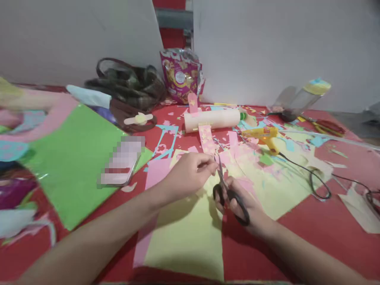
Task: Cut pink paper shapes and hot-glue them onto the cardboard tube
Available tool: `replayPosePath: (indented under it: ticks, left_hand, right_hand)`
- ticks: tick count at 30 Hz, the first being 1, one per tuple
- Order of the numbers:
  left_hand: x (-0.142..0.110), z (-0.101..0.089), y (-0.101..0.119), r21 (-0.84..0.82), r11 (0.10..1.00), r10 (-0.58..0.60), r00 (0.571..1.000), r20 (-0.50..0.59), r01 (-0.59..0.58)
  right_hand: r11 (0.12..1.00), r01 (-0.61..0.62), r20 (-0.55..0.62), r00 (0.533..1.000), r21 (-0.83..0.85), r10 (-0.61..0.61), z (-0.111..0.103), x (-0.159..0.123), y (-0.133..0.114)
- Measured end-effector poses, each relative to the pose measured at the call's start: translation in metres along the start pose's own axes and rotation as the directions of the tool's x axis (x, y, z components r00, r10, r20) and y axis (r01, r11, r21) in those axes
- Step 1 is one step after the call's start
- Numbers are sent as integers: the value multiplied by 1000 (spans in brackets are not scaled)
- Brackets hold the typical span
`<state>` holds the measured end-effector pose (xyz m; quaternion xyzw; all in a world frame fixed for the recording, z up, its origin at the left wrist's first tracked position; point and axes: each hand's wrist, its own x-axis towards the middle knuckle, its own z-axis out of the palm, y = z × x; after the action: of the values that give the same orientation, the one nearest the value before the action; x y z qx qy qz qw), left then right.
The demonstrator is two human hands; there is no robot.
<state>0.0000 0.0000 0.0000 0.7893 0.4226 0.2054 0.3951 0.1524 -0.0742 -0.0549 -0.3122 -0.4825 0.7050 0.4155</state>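
Inside the near edge of the desk (243, 253), your right hand (252, 202) grips parted scissors (222, 178); slipping could nick your left hand (190, 172), pinched alongside, contents unclear.

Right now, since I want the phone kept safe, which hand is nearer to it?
Left: the left hand is to the right of the phone; the right hand, holding scissors, is farther right.

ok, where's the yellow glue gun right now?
Head view, right of centre: the yellow plastic glue gun lies on the scrap-strewn red table, just right of the white cylinder with a green tip, black cord trailing right.
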Motion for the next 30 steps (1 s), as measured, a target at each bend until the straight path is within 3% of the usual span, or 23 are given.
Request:
replayPosePath:
  ticks: [30]
  left_hand:
    - [-2,0,-4,-13,999,-42,998,43,43]
  right_hand:
    - [999,-35,-10,999,10,35,1,-1,1]
